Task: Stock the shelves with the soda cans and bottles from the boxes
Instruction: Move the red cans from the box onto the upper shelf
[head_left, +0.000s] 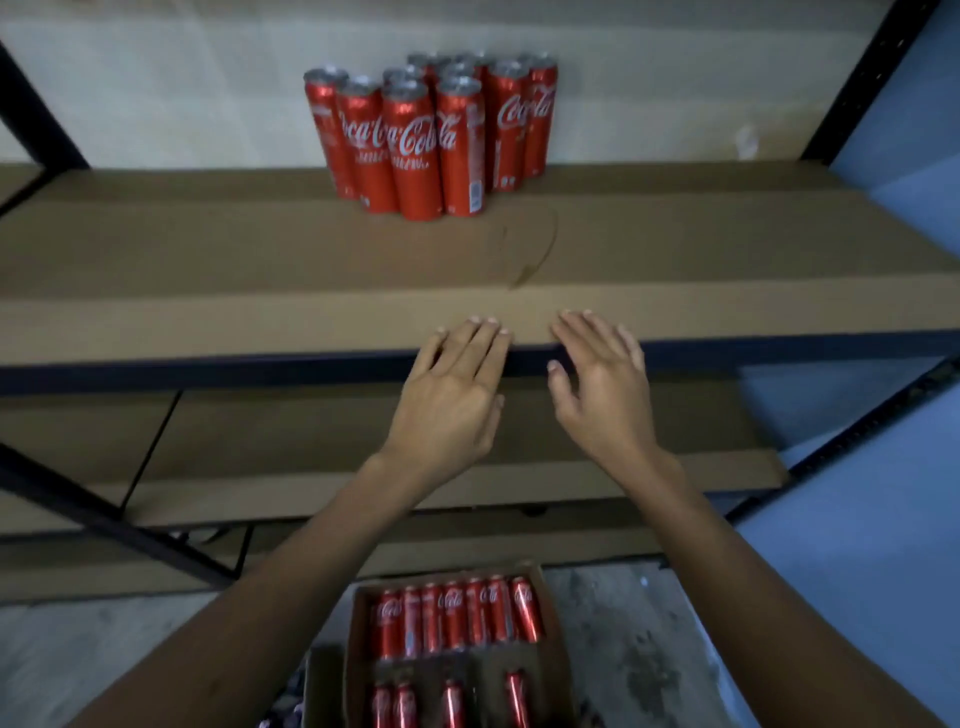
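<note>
Several tall red cola cans (434, 137) stand upright in a tight cluster near the back wall on the upper cardboard-lined shelf (208, 249). My left hand (449, 395) and my right hand (597, 384) hover side by side over the shelf's front edge, fingers straight, holding nothing. Both are well in front of the cluster. Down on the floor, an open cardboard box (553, 623) holds more red cans (452, 616), a row at its far side and a few nearer me.
A dark metal rail (208, 371) fronts the upper shelf. A lower cardboard-lined shelf (311, 441) lies beneath it. Black uprights and braces (867, 78) frame the rack. A blue wall (893, 519) stands at the right, and the floor (649, 649) is concrete.
</note>
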